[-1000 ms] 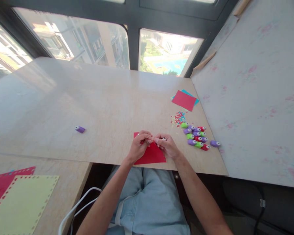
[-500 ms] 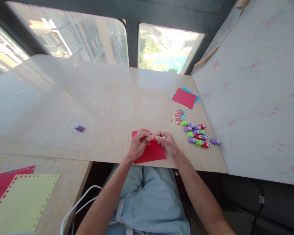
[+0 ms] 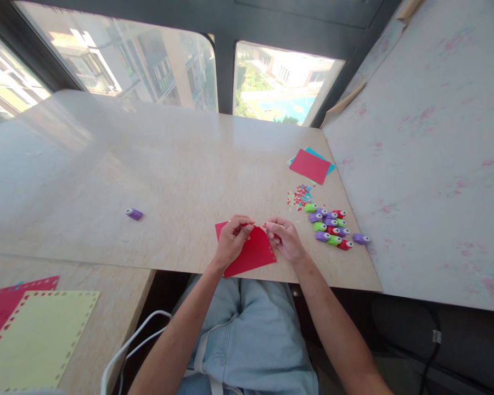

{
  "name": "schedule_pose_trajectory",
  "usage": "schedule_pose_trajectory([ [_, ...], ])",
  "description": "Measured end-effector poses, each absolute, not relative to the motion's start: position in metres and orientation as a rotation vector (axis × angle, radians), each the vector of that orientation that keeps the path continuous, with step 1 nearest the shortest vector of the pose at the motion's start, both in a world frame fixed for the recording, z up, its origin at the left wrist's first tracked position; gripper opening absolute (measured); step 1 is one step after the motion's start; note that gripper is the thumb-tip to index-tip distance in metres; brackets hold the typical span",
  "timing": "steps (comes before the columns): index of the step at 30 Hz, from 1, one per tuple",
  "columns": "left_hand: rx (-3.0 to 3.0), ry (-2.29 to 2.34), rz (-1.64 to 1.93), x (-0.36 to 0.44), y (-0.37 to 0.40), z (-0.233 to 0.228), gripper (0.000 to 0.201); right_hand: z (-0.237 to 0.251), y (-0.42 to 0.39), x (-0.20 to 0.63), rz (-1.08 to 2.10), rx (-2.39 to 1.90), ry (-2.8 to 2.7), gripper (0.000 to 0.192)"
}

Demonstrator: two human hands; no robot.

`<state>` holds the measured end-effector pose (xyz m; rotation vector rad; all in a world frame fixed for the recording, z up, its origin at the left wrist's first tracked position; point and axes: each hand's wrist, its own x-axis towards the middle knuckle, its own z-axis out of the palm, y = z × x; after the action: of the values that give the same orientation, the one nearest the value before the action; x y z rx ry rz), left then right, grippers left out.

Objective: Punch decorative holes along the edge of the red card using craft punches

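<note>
A red paper sheet [image 3: 251,255] lies at the near edge of the marble table [image 3: 168,170], with a row of small punched holes along its right edge. My left hand [image 3: 233,241] pinches the sheet's top edge. My right hand [image 3: 284,240] sits at the sheet's right edge and grips a small red punch, mostly hidden by the fingers. The two hands are a few centimetres apart.
A cluster of small purple, green and red punches [image 3: 330,227] lies right of my hands, with paper confetti [image 3: 298,197] behind it. Red and blue sheets [image 3: 310,165] lie farther back. A lone purple punch [image 3: 134,214] sits left. Punched yellow and red sheets [image 3: 33,334] lie at lower left.
My hands have drawn slightly apart. The red sheet has turned a little, so its punched right edge now shows between them.
</note>
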<state>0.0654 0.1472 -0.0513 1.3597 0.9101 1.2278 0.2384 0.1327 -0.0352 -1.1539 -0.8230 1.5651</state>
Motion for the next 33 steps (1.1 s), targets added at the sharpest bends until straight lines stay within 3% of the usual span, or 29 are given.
schedule_pose_trajectory([
  [12, 1.322, 1.036, 1.154, 0.069, 0.147, -0.057, 0.032, -0.036, 0.135, 0.255, 1.509, -0.898, -0.434, 0.012],
  [19, 1.369, 1.050, 1.140, 0.070, 0.146, -0.057, 0.032, -0.037, 0.140, 0.266, 1.521, -0.760, -0.282, 0.026],
  [26, 1.422, 1.075, 1.147, 0.070, 0.147, -0.056, 0.030, -0.037, 0.139, 0.265, 1.472, -0.951, -0.459, 0.034],
  [33, 1.388, 1.048, 1.157, 0.071, 0.149, -0.058, 0.024, -0.035, 0.138, 0.260, 1.556, -0.910, -0.465, 0.020],
])
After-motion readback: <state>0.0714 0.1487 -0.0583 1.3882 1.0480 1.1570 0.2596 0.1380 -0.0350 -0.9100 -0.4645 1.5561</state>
